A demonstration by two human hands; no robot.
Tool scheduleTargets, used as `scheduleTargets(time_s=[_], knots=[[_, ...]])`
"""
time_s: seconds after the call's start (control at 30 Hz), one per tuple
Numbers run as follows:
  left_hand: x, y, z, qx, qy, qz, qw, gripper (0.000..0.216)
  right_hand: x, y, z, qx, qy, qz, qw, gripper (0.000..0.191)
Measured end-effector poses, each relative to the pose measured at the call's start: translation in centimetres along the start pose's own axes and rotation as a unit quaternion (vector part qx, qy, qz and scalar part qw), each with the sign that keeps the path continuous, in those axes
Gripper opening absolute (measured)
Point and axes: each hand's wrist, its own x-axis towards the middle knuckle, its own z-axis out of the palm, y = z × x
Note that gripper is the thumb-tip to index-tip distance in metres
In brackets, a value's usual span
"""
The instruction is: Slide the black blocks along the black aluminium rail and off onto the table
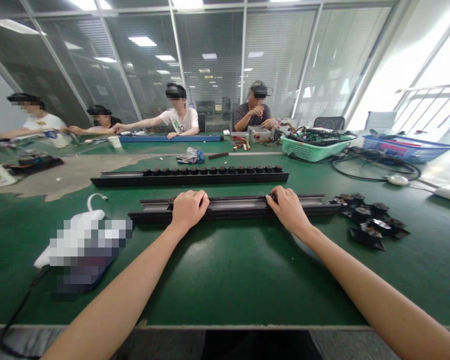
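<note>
A long black channel rail (236,205) lies across the green table in front of me. My left hand (189,212) is closed over the rail left of its middle, its fingertips hidden behind it. Just left of that hand, a small dark part shows in the channel. Farther right, my right hand (288,207) pinches a small black part (273,197) at the rail, thumb on the near side. Past the rail's right end sits a loose group of similar black parts (363,214) with brownish tops. Behind, a second black rail (190,180) carries a row of several such parts.
A white device and a dark blurred item (93,250) lie left of the near rail. Farther back are a grey-blue glove (190,156), a green basket of cables (315,150), a blue basket (408,147) and coiled black cable. Several people work across the table.
</note>
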Motion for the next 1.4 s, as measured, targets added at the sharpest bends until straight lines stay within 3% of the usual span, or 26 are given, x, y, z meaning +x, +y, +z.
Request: scheduleTargets(time_s=[0.57, 1.4], knots=[[0.0, 0.0, 0.0, 0.007, -0.002, -0.003, 1.0, 0.037, 0.1, 0.1, -0.4, -0.022, 0.003, 0.02, 1.0, 0.025], [-0.1, 0.1, -0.2, 0.001, -0.005, -0.006, 1.0, 0.037, 0.4, 1.0, -1.1, -0.051, -0.008, 0.026, 0.998, 0.016]])
